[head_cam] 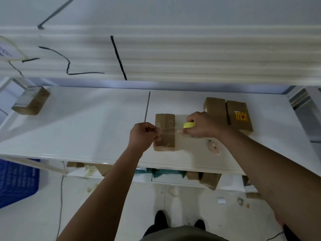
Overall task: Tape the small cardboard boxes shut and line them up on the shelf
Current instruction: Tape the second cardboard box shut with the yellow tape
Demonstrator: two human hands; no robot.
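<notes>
1. The left hand (143,134) is curled, thumb and fingers pinching the free end of a clear tape strip (169,131) at the left edge of the middle box (165,122)
2. The right hand (201,125) is wrapped round a tape roll (189,125) with a yellow core, holding it just to the right of the same box; one fingertip sticks out below the roll towards the strip
3. The strip is drawn taut between the two hands and crosses over the top of the middle box; whether it already touches the cardboard cannot be told
4. The middle box lies flat on the white shelf (86,127), near the front edge, with its long side running away from the person
5. Two more brown boxes lie side by side further back on the right: the plain box (216,108), partly behind the right hand, and the labelled box (240,127), which bears a yellow and red sticker (240,117)
6. A far box (32,101), shiny with clear tape, sits well apart at the left end of the shelf
7. A round beige object (214,146) lies on the shelf under the right wrist; what it is cannot be told
8. Under the shelf, a lower level holds further cardboard boxes (211,180)
9. A blue crate (17,181) stands on the floor at the left
10. Black cables (119,58) run over the white surface above
</notes>
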